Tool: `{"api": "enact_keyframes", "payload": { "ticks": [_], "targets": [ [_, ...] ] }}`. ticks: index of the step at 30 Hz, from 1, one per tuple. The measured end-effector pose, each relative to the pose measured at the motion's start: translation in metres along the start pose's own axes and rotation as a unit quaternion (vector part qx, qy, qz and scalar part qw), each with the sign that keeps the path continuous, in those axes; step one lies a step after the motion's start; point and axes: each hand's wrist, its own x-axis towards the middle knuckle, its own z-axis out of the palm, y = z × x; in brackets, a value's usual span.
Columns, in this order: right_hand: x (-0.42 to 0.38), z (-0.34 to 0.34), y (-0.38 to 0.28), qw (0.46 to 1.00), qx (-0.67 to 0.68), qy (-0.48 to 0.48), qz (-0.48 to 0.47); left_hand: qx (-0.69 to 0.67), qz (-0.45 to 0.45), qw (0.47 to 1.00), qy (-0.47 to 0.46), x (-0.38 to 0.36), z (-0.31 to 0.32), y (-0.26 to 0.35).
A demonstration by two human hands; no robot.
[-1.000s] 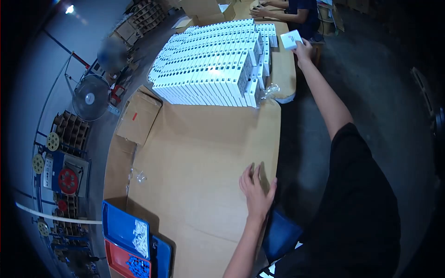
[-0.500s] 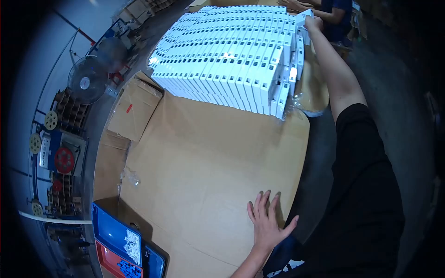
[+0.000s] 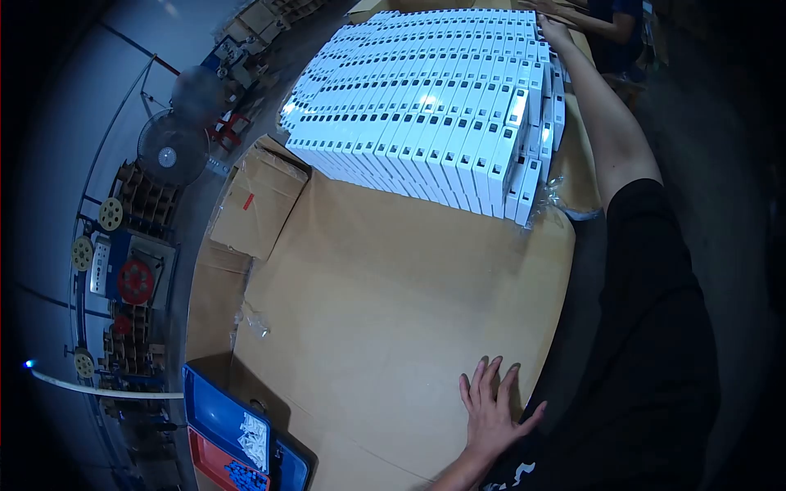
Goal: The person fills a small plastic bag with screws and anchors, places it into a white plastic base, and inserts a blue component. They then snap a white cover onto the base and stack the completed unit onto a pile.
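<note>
Right hand (image 3: 557,33) has moved from beside the white stack (image 3: 409,106) to its far right corner. Near: left hand (image 3: 491,419), open, fingers spread, over the table (image 3: 385,286). Far: white stack, well beyond left hand, adjoining right hand; right-hand grip cannot be determined.

Fan (image 3: 167,155) at left, red stool (image 3: 227,129) near it. Below fan, machine (image 3: 119,255) with red reel (image 3: 136,281). Cardboard box (image 3: 258,214) with red mark on desk (image 3: 385,303). Clear plastic scrap (image 3: 256,323). Blue tray (image 3: 214,407) with white pieces (image 3: 255,440); red tray (image 3: 206,452) with blue pieces (image 3: 246,476). Person (image 3: 620,33) in dark shirt at far end.
</note>
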Motion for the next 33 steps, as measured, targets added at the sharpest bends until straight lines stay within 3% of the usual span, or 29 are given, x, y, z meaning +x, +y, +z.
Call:
{"api": "enact_keyframes", "payload": {
  "ticks": [2,4,12,14,15,17,19,20,25,26,28,29,31,32,33],
  "targets": [
    [0.009,-0.006,0.014,0.995,-0.071,-0.034,-0.062,0.003,-0.001,1.000,0.001,0.000,0.000,0.001],
    [0.010,-0.004,0.014,0.995,-0.052,-0.042,-0.070,0.004,-0.004,1.000,0.001,0.000,0.000,0.001],
    [0.020,-0.016,0.034,0.999,0.019,-0.046,0.003,0.013,-0.004,1.000,-0.003,0.000,0.000,0.002],
    [-0.001,-0.026,0.023,0.999,0.009,-0.023,-0.020,0.024,0.007,1.000,0.009,0.000,0.001,0.002],
    [-0.008,-0.032,0.029,0.997,0.003,0.017,-0.079,0.024,0.007,1.000,0.014,0.000,0.001,0.001],
    [-0.067,-0.049,0.009,0.984,0.144,0.078,-0.073,0.034,0.011,0.999,0.017,-0.003,0.000,0.003],
    [-0.097,-0.071,0.021,0.965,0.181,0.114,-0.152,0.033,0.016,0.999,0.033,-0.004,0.001,0.002],
    [-0.155,-0.084,0.005,0.956,0.181,0.121,-0.198,0.036,0.023,0.998,0.041,-0.007,0.001,0.001],
    [-0.398,-0.140,0.003,0.979,0.121,-0.050,-0.156,0.075,0.031,0.994,0.069,-0.016,0.005,-0.004],
    [-0.433,-0.151,0.023,0.976,0.108,-0.083,-0.168,0.074,-0.001,0.992,0.099,-0.020,0.009,-0.005],
    [-0.515,-0.174,0.032,0.967,0.133,-0.156,-0.153,0.041,0.065,0.982,0.171,-0.025,0.011,-0.008],
    [-0.558,-0.186,0.027,0.956,0.127,-0.182,-0.194,0.040,0.026,0.979,0.198,-0.027,0.011,-0.011],
    [-0.631,-0.213,0.029,0.964,0.078,-0.204,-0.149,-0.147,0.210,0.932,0.257,-0.041,0.009,-0.020],
    [-0.655,-0.219,0.057,0.955,0.132,-0.221,-0.146,-0.147,0.175,0.930,0.288,-0.062,0.010,-0.016],
    [-0.684,-0.226,0.068,0.964,0.090,-0.227,-0.108,-0.161,0.211,0.920,0.288,-0.078,0.004,-0.011]
  ]
}}
